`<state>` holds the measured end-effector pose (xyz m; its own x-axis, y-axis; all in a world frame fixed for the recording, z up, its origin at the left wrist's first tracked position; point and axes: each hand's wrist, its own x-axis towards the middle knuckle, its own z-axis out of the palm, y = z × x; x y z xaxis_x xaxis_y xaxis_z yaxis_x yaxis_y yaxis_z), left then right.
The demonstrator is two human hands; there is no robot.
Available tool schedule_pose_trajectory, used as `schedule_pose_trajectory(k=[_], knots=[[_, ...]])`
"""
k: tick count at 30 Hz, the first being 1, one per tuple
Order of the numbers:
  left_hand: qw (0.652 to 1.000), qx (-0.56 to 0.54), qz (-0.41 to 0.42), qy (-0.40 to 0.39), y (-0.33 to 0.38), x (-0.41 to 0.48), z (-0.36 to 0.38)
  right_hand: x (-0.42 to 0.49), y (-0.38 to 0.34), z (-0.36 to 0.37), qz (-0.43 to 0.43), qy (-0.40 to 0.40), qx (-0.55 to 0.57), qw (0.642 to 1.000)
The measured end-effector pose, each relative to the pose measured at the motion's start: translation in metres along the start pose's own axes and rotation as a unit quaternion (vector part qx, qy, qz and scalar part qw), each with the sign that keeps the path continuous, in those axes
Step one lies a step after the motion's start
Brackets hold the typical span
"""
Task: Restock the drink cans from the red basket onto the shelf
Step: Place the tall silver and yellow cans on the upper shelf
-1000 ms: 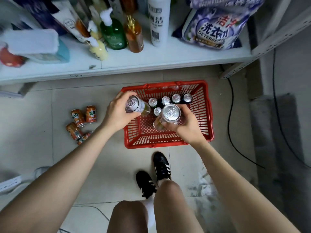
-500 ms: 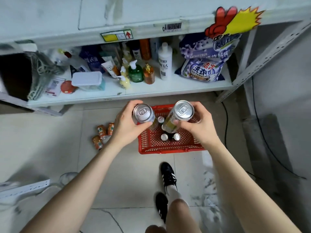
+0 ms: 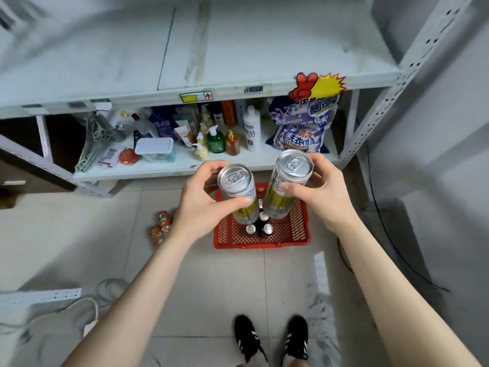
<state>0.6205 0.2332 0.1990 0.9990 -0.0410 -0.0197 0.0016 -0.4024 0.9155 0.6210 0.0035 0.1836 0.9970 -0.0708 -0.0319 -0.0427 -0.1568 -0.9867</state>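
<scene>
Fingers [image 3: 211,166] of our left hand [image 3: 203,205] wrap one tall can [image 3: 238,192]; our right hand [image 3: 317,192] clamps another can [image 3: 287,181]. Both cans sit mid-frame, above the red basket [image 3: 291,234], below the bare shelf [image 3: 238,49].

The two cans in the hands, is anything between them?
Nothing at their tops. In the head view, the left can and right can are apart; lower down, basket cans show through the gap.

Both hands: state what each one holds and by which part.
Left hand grips a tall drink can around its side wall. Right hand grips a second can likewise, below the rim.
</scene>
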Motion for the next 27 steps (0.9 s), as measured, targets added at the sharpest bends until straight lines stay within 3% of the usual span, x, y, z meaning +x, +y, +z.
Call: schedule_pose_trajectory(k=[13,27], knots=[[0.984,-0.163,0.047,0.059,0.125,-0.024,0.035,-0.023,-0.117,-0.101,-0.098,-0.027,0.001,0.995],[0.954,-0.265,0.13,0.05,0.266,0.012,0.043,-0.003,-0.234,-0.18,-0.184,-0.009,0.02,0.983]])
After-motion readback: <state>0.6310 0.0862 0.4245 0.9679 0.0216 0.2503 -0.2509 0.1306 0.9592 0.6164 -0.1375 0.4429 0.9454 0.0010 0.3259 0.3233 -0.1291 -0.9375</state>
